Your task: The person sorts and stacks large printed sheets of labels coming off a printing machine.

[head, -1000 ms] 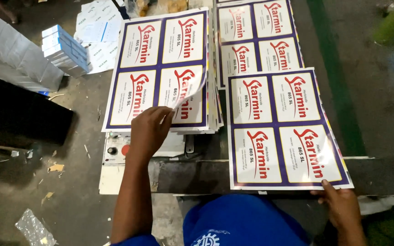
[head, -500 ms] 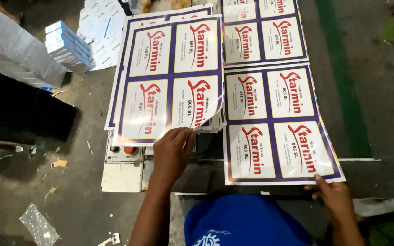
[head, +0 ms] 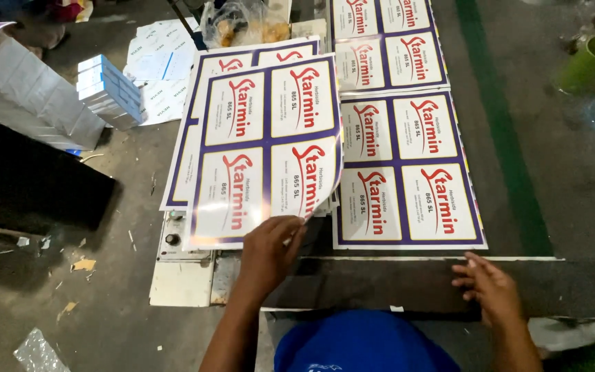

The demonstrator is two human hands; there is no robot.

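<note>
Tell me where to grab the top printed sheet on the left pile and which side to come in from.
Take the top printed sheet at its near right corner, coming from the near edge. That corner already curls up off the left pile, so fingers can probably slip under it. The left hand pinches there now. The right hand rests apart, on the dark surface.

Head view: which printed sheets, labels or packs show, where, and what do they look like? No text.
Lifted sheet: left hand raises its corner; four white labels, purple border, red lettering.
Flat sheet: right of it, same design.
Far sheet: top, same.
Carton stack: upper left, white-blue.
Right hand: on dark board.
</note>
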